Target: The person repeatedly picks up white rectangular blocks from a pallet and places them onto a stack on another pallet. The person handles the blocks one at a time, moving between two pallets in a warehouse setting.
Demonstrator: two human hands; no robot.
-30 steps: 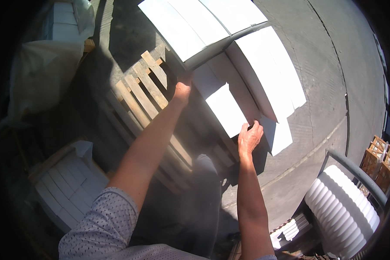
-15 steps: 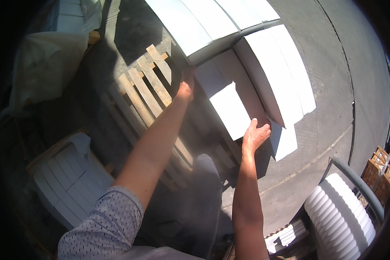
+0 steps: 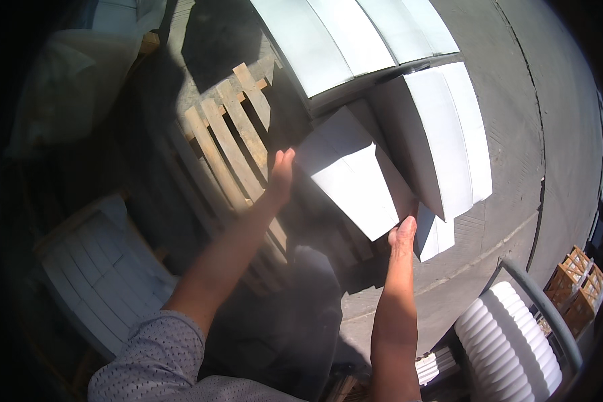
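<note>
White box (image 3: 352, 184) is clasped at opposite ends by left hand (image 3: 283, 177) and right hand (image 3: 403, 232); pallet (image 3: 242, 125) slats show left of it.

Grey concrete floor (image 3: 512, 134); slatted wooden pallet (image 3: 231, 149) lying on it.

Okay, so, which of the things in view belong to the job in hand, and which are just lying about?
Part of the job, judging by the hands:
white box, held between left hand and right hand
white boxes beyond it, probably
wooden pallet, probably

Apparently just lying about:
ribbed white stack
wooden crates
pale sheet
</note>
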